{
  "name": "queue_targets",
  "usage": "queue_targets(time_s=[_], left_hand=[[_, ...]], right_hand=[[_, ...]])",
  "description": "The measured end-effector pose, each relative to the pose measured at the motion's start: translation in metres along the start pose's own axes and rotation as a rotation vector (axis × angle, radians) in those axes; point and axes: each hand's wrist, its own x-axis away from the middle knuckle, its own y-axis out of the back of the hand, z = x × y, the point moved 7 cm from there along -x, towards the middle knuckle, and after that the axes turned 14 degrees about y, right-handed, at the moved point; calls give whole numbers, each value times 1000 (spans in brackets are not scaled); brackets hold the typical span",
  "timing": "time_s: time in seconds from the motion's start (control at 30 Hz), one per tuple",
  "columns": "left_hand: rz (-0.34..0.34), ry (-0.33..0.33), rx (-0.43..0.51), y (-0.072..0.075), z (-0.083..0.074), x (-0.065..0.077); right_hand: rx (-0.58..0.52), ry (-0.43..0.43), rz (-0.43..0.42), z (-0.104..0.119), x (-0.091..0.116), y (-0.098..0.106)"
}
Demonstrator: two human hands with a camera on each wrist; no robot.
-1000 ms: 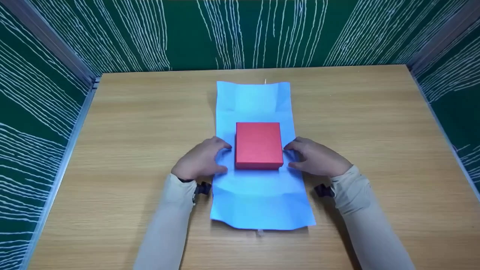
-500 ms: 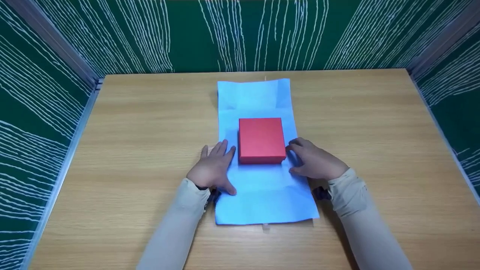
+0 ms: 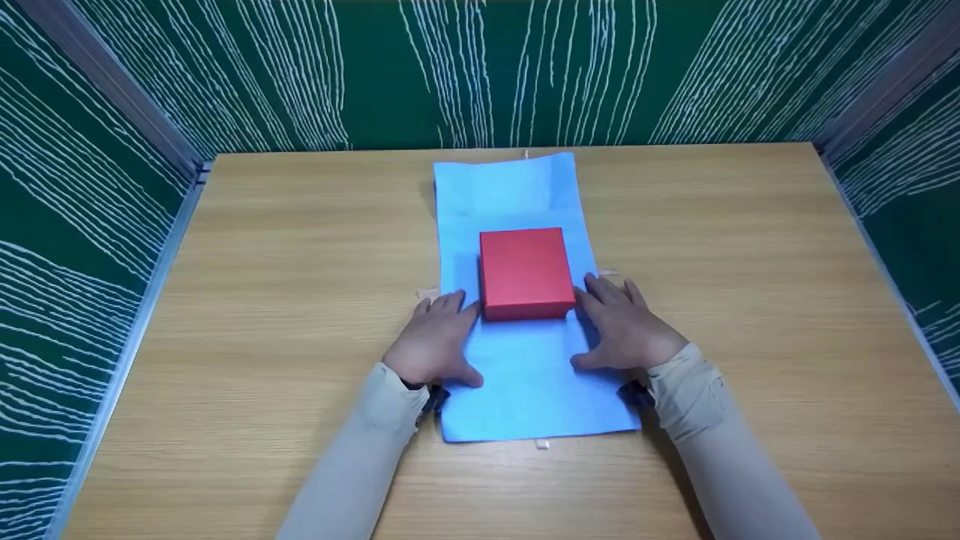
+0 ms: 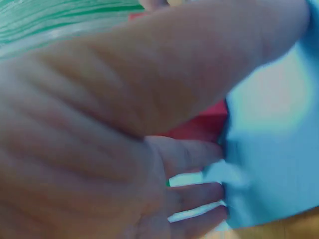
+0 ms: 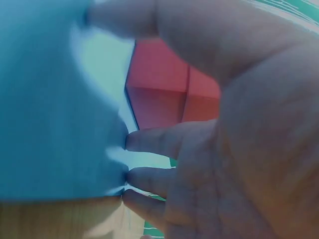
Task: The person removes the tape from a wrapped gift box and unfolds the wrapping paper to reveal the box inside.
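Observation:
A red lidded box (image 3: pixel 527 274) sits on a long sheet of blue paper (image 3: pixel 536 401), a little beyond the sheet's middle. My left hand (image 3: pixel 435 341) lies with spread fingers on the sheet's left margin, its index fingertip right at the box's near left corner. On the other side my right hand (image 3: pixel 622 326) rests likewise, fingers spread on the right margin, index fingertip close to the box's right side. In the right wrist view the box (image 5: pixel 159 79) shows its lid seam behind the thumb. The left thumb covers much of the box (image 4: pixel 202 124) in the left wrist view.
Small clear strips, like tape, stick out past the paper's edges: one strip (image 3: pixel 427 293) at the left, another strip (image 3: pixel 608 273) at the right, a third strip (image 3: pixel 542 444) at the front. The wooden table (image 3: pixel 300 247) has green chalk-lined panels (image 3: pixel 390 82) around it.
The box has moved away from me and slightly right on the paper. My left hand, then my right, went from curled beside the box to spread on the sheet. The paper's front lies flatter.

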Motion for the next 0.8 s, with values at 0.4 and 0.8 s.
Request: queue_targets(time_s=[0.4,0.8], left_hand=[[20,33,-6,-9,-7,-3],[63,7,-7,-10,-4,-8]], right_hand=[[-53,-21,32,11,5,1],[-49,-13,30,6,3,-1]])
